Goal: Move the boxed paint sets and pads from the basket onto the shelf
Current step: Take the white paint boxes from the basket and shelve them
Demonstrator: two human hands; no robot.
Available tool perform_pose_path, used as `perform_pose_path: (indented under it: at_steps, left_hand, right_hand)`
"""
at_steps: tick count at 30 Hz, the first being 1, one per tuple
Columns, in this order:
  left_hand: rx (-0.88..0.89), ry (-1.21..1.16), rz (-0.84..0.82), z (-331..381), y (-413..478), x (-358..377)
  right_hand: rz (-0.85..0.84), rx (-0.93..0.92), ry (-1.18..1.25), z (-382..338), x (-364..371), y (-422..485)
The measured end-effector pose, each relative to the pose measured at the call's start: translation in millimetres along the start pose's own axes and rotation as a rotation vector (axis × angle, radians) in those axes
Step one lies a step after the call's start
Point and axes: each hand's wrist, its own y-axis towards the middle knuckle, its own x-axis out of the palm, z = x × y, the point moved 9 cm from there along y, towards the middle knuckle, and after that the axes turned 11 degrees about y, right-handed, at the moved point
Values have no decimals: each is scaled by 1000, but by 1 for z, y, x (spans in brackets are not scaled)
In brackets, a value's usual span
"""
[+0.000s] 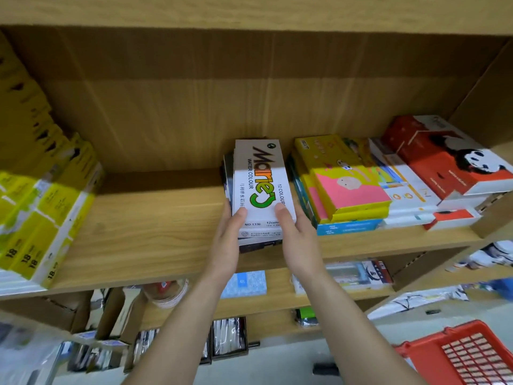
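Observation:
A white water colour box [261, 179] lies on top of a small stack of darker boxes [254, 243] in the middle of the wooden shelf [155, 232]. My left hand [227, 240] grips the stack's left near corner, thumb on the white box. My right hand [297, 240] holds the right near corner, thumb on top too. The red basket [433, 354] sits low at the bottom right; what I see of its mesh floor shows no boxes.
Yellow boxes [41, 207] are piled at the shelf's left end. To the right lie yellow and pink pads [349, 190], white pads [408, 195] and a red panda box [455, 162]. Lower shelves hold more stationery. Bare shelf lies between the yellow boxes and the stack.

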Motion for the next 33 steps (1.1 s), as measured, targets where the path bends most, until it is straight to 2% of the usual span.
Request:
perform_pose_path:
  at_steps: [5, 10, 16, 21, 25, 29, 31, 33]
  left_hand:
    - [32, 1, -18, 5, 28, 1]
    - [-17, 90, -94, 1, 25, 0]
    - [15, 442, -191, -6, 14, -20]
    - [6, 702, -160, -7, 19, -39]
    - [35, 669, -161, -7, 17, -49]
    - [70, 812, -153, -5, 11, -40]
    - [79, 848, -123, -6, 14, -42]
    - [101, 859, -118, -5, 17, -44]
  right_hand:
    - [7, 35, -4, -2, 9, 31]
    - [54, 39, 44, 0, 4, 40]
    - [7, 79, 51, 0, -7, 44]
    - [-73, 73, 67, -5, -6, 47]
    - [-147, 26, 48, -4, 3, 47]
    - [-54, -124, 107, -17, -4, 38]
    - [-95, -116, 74, -9, -8, 25]
    - [-164, -108, -60, 7, -14, 11]
